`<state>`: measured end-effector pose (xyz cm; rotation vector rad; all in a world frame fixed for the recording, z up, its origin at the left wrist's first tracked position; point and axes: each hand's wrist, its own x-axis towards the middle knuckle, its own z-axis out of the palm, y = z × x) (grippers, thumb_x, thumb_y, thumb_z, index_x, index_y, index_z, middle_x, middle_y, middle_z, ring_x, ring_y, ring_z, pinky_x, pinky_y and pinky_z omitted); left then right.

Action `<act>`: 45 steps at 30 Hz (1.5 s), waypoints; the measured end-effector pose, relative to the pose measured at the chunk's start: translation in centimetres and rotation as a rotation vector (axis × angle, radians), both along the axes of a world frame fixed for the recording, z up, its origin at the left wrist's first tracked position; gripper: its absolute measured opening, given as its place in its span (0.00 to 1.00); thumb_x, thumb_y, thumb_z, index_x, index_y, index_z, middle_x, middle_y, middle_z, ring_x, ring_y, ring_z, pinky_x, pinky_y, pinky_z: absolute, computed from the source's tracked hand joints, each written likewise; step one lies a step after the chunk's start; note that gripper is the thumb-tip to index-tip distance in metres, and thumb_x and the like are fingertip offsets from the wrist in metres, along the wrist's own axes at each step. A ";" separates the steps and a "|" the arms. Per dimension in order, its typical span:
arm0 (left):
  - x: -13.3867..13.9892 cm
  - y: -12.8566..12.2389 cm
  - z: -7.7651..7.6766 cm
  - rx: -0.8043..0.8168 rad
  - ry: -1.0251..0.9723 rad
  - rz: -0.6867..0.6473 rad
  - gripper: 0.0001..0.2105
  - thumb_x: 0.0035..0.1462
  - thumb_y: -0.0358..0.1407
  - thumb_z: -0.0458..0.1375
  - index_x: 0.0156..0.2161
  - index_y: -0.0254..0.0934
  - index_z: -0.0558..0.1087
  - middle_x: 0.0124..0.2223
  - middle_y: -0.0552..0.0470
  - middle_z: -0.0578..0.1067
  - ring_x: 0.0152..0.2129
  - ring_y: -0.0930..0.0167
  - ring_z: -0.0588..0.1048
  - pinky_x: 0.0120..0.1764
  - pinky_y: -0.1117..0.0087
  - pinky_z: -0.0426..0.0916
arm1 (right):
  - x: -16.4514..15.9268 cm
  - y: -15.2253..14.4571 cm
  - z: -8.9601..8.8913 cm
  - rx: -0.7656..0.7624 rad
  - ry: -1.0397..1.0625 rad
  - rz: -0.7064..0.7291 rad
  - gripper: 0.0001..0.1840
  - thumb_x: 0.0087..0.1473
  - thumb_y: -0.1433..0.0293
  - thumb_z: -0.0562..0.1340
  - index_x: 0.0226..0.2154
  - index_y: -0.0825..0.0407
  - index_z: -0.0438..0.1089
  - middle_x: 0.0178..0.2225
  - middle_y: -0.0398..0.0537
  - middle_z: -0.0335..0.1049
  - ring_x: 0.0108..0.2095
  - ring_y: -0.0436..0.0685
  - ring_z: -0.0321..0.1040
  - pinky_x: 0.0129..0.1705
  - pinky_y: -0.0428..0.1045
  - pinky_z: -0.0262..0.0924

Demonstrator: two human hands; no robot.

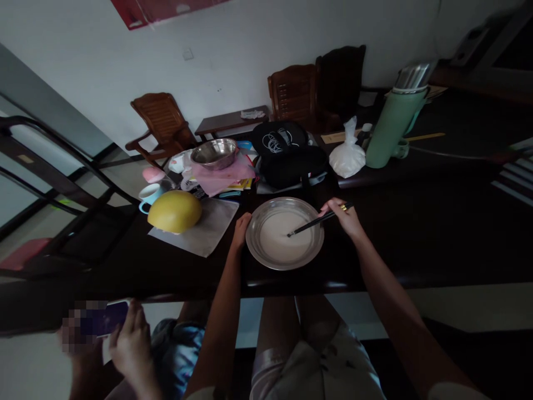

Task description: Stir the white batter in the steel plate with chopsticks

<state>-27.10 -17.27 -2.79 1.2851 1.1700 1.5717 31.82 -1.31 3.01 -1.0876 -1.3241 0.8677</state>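
Mixing the white liquid (pixel 280 243) looks unfinished. Left hand (pixel 240 230) grips the bowl (pixel 285 263) at nine o'clock; right hand (pixel 345 218) holds chopsticks (pixel 310 225) at three.

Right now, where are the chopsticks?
In the head view, the chopsticks are just right of centre, in the right hand, tips inside the bowl.

At its nine o'clock, the bowl (pixel 287 265) partly hid the left fingers (pixel 242 226); toward eleven, the top edge cropped a red panel (pixel 166 10).
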 end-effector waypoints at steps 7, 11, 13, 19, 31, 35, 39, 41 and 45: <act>0.0 0.4 0.4 -0.130 0.015 -0.075 0.21 0.59 0.58 0.48 0.56 0.68 0.66 0.57 0.82 0.67 0.66 0.62 0.51 0.53 0.52 0.74 | -0.8 -0.1 0.1 0.088 -0.205 0.156 0.20 0.57 0.51 0.59 0.30 0.47 0.79 0.32 0.47 0.78 0.37 0.58 0.72 0.45 0.53 0.64; -0.1 0.4 0.5 -0.166 0.070 -0.070 0.23 0.60 0.60 0.44 0.58 0.69 0.64 0.58 0.80 0.67 0.64 0.58 0.55 0.51 0.46 0.73 | -0.4 0.1 -0.2 0.069 -0.033 0.004 0.21 0.57 0.51 0.58 0.29 0.48 0.77 0.27 0.46 0.77 0.34 0.57 0.73 0.41 0.53 0.65; -0.7 0.4 0.0 -0.111 -0.018 -0.100 0.19 0.62 0.56 0.45 0.57 0.70 0.64 0.58 0.84 0.65 0.65 0.65 0.52 0.54 0.52 0.73 | -0.3 -0.1 -0.2 0.045 0.084 0.008 0.25 0.57 0.47 0.56 0.27 0.49 0.75 0.22 0.46 0.75 0.28 0.57 0.73 0.36 0.52 0.66; -2.2 0.6 -1.0 -0.022 -0.264 -0.166 0.19 0.69 0.44 0.38 0.60 0.66 0.60 0.56 0.88 0.65 0.61 0.96 0.52 0.53 0.87 0.67 | -1.5 -0.5 0.4 0.049 -0.043 0.157 0.21 0.54 0.48 0.61 0.30 0.49 0.75 0.31 0.48 0.78 0.36 0.58 0.75 0.41 0.53 0.66; -0.7 1.1 0.0 -0.048 -0.252 -0.244 0.17 0.63 0.53 0.45 0.57 0.70 0.63 0.53 0.87 0.69 0.61 0.84 0.60 0.50 0.73 0.73 | -1.5 -0.6 0.3 0.046 0.140 0.240 0.28 0.50 0.41 0.58 0.32 0.49 0.68 0.15 0.40 0.65 0.16 0.52 0.60 0.21 0.48 0.53; 1.0 1.6 2.5 -0.175 -0.242 -0.388 0.20 0.56 0.59 0.50 0.51 0.66 0.69 0.46 0.75 0.77 0.57 0.70 0.68 0.50 0.61 0.74 | -1.7 -0.7 0.6 0.089 0.091 0.164 0.28 0.51 0.41 0.56 0.32 0.48 0.68 0.20 0.43 0.70 0.23 0.55 0.67 0.30 0.51 0.61; 8.4 4.5 6.8 -0.156 -0.093 -0.256 0.21 0.51 0.63 0.53 0.43 0.57 0.73 0.40 0.64 0.77 0.50 0.63 0.73 0.40 0.59 0.74 | -0.9 -0.4 0.5 0.114 0.185 -0.008 0.32 0.53 0.37 0.49 0.27 0.47 0.66 0.14 0.40 0.60 0.16 0.52 0.59 0.25 0.51 0.58; 14.3 8.4 8.0 -0.217 0.033 -0.292 0.23 0.48 0.64 0.57 0.38 0.50 0.72 0.38 0.57 0.76 0.43 0.63 0.74 0.34 0.61 0.72 | -0.8 -0.5 0.4 0.115 0.204 0.040 0.33 0.53 0.38 0.49 0.25 0.48 0.66 0.13 0.40 0.59 0.14 0.52 0.58 0.23 0.51 0.57; 24.3 18.0 6.5 -0.219 0.073 -0.322 0.20 0.56 0.54 0.60 0.27 0.38 0.66 0.28 0.53 0.70 0.30 0.70 0.71 0.30 0.68 0.66 | -1.7 -0.9 0.8 0.082 0.109 0.215 0.28 0.53 0.42 0.55 0.25 0.48 0.71 0.19 0.45 0.70 0.23 0.56 0.69 0.31 0.52 0.64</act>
